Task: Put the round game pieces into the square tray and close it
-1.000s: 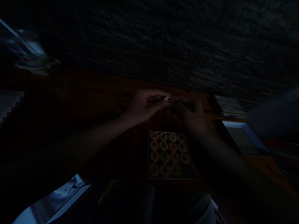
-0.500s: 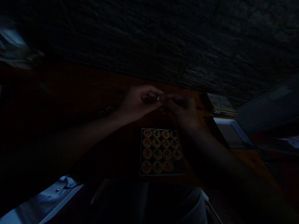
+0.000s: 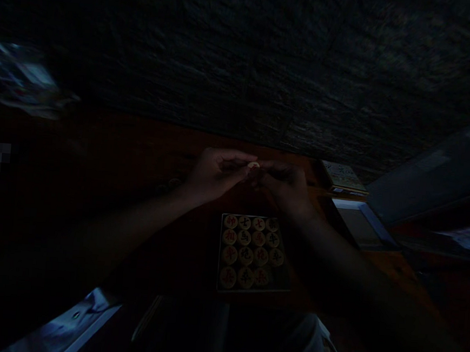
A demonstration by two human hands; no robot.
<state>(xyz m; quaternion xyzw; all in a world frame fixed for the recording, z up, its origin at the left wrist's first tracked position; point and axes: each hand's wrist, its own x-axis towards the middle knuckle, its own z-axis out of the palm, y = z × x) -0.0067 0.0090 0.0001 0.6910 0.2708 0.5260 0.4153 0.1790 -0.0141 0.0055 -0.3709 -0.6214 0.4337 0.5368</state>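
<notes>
A round Chinese chess piece (image 3: 253,165) with a red character shows between my two hands, above the dark wooden table. My left hand (image 3: 218,172) pinches it from the left with thumb and fingers. The fingertips of my right hand (image 3: 285,184) close on its right edge; their exact grip is dim. Nearer me lies a shallow box (image 3: 279,281) holding several pieces in rows, with red or black characters facing up. Its near right corner holds no piece. More round pieces (image 3: 173,182) lie faintly visible beside my left wrist.
A printed box (image 3: 344,176) and an open box tray (image 3: 365,224) lie on the right of the table (image 3: 148,136). A dark textured wall (image 3: 244,63) rises behind. Blurred objects, partly see-through, (image 3: 34,84) stand at the far left. My legs (image 3: 279,337) are below the near edge.
The chess piece between my hands has come into clearer view, its red marking now showing. My hands stay together, and the whole scene sits slightly lower as the camera tilts.
</notes>
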